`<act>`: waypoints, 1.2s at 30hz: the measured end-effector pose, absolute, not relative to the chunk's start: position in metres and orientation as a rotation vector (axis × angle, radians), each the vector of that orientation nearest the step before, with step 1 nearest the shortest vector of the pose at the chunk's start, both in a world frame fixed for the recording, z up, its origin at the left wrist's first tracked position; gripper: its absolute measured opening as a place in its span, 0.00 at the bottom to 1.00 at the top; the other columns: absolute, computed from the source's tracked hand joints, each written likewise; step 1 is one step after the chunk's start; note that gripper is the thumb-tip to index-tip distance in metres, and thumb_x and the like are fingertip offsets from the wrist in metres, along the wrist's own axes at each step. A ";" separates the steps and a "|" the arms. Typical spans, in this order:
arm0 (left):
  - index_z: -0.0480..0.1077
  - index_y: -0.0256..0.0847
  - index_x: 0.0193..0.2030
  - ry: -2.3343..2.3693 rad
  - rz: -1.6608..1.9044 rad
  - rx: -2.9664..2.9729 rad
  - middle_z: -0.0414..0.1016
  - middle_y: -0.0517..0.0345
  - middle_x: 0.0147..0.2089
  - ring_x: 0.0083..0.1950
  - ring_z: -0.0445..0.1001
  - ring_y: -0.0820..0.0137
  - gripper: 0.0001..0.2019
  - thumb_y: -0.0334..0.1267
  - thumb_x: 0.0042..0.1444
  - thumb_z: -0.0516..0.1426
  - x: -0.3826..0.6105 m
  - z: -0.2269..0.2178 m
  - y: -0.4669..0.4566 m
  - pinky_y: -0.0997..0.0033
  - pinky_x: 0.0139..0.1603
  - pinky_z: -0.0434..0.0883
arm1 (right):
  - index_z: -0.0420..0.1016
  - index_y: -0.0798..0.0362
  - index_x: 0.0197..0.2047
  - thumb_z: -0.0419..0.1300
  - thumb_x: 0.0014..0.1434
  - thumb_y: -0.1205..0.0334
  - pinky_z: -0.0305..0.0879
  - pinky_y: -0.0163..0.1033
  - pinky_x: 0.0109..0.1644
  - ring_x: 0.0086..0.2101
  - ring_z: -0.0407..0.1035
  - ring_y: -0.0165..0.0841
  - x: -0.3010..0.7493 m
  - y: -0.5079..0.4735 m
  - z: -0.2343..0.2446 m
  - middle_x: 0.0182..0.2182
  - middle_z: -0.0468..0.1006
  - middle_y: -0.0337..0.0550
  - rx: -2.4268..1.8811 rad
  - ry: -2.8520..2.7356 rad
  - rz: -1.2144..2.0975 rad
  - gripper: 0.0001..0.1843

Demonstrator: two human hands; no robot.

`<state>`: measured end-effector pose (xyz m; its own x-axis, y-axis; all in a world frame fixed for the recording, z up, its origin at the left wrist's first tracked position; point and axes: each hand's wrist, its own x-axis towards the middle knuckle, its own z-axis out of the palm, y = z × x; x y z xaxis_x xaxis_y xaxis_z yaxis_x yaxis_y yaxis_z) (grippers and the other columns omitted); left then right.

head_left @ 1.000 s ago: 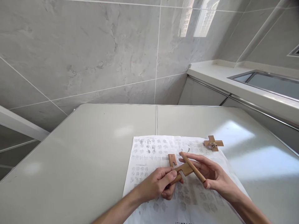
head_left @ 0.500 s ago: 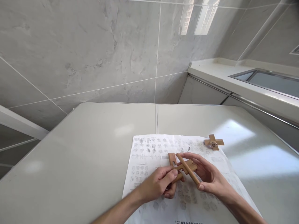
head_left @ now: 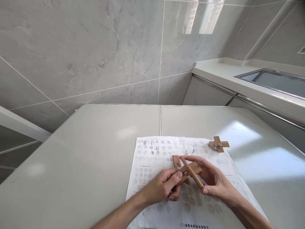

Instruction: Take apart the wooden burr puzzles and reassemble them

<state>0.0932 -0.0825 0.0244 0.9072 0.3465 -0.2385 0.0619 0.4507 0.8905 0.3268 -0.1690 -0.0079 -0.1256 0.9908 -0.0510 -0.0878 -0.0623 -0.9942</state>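
Note:
My left hand (head_left: 168, 184) is closed on notched wooden puzzle pieces, its thumb pressing on top of them. One flat piece (head_left: 176, 161) with a mark at its end and a curved notch points away from me. Another flat piece (head_left: 195, 167) sticks out to the right. My right hand (head_left: 212, 178) grips a narrow wooden puzzle piece (head_left: 192, 171) by its two ends, thumb at the near end and fingers at the far end. This piece lies slantwise across the others. Fingers hide part of how the pieces meet.
Beneath the hands lies a printed instruction sheet (head_left: 147, 160) with rows of small diagrams. A cross-shaped wooden assembly (head_left: 219, 144) rests at its far right corner. The pale table (head_left: 83, 152) has a seam down its middle. Behind stands a grey tiled wall (head_left: 95, 47); a counter (head_left: 219, 71) is at the right.
Almost nothing differs. The narrow piece and both hands keep nearly the same pose; the flat piece under it has tilted slightly. The whole view has shifted a little.

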 end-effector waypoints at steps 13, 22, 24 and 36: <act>0.69 0.38 0.43 0.421 0.183 1.095 0.60 0.71 0.19 0.20 0.54 0.76 0.20 0.56 0.74 0.53 0.093 0.026 -0.083 0.70 0.28 0.59 | 0.70 0.40 0.70 0.76 0.51 0.34 0.67 0.60 0.67 0.58 0.74 0.55 0.326 -0.169 -0.005 0.61 0.77 0.52 -1.089 -1.179 1.419 0.48; 0.69 0.38 0.43 0.405 0.194 1.091 0.60 0.71 0.19 0.20 0.54 0.76 0.20 0.54 0.74 0.53 0.093 0.026 -0.083 0.70 0.28 0.58 | 0.70 0.39 0.70 0.76 0.50 0.33 0.69 0.60 0.65 0.57 0.75 0.54 0.326 -0.169 -0.006 0.62 0.77 0.53 -1.096 -1.208 1.411 0.48; 0.70 0.37 0.45 0.415 0.188 1.101 0.59 0.71 0.19 0.20 0.54 0.76 0.20 0.54 0.74 0.53 0.093 0.027 -0.084 0.70 0.28 0.59 | 0.70 0.39 0.70 0.76 0.51 0.34 0.68 0.58 0.66 0.57 0.74 0.53 0.326 -0.169 -0.005 0.64 0.75 0.52 -1.084 -1.208 1.428 0.47; 0.68 0.38 0.43 0.409 0.189 1.110 0.59 0.71 0.19 0.20 0.54 0.77 0.19 0.53 0.74 0.52 0.093 0.029 -0.083 0.70 0.29 0.59 | 0.71 0.39 0.69 0.77 0.51 0.36 0.69 0.56 0.64 0.55 0.75 0.52 0.324 -0.169 -0.005 0.60 0.77 0.50 -1.053 -1.182 1.447 0.46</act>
<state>0.0934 -0.0834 0.0285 0.9100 0.3483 -0.2249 0.0541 0.4380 0.8974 0.3242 -0.1692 -0.0051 -0.1705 0.9842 -0.0482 -0.1492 -0.0742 -0.9860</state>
